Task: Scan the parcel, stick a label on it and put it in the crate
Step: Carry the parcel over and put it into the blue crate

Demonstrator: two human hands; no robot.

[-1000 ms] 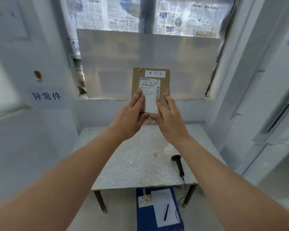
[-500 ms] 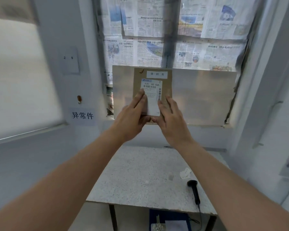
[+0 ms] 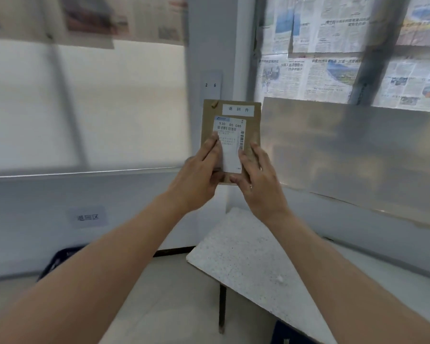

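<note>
From the head camera, we hold a flat brown parcel [image 3: 231, 142] upright at arm's length, well above the speckled counter [image 3: 253, 264] at lower right. Our left hand [image 3: 196, 180] grips its lower left edge, fingers [image 3: 212, 147] together and pressed flat over the white shipping label [image 3: 230, 145]. Our right hand [image 3: 261, 184] steadies the lower right edge, fingers [image 3: 255, 155] lying against the cardboard. We judge both hands clamp it this way to keep the printed face toward us and the labels smoothed down. A small white sticker [image 3: 238, 110] with three characters sits along the parcel's top, so labelling appears done. A dark blue crate [image 3: 57, 259] shows at lower left, blurred, near a wall sign [image 3: 88, 217]. We judge the parcel is meant for that crate. Newspaper [image 3: 333, 58] covers the window behind.
</note>
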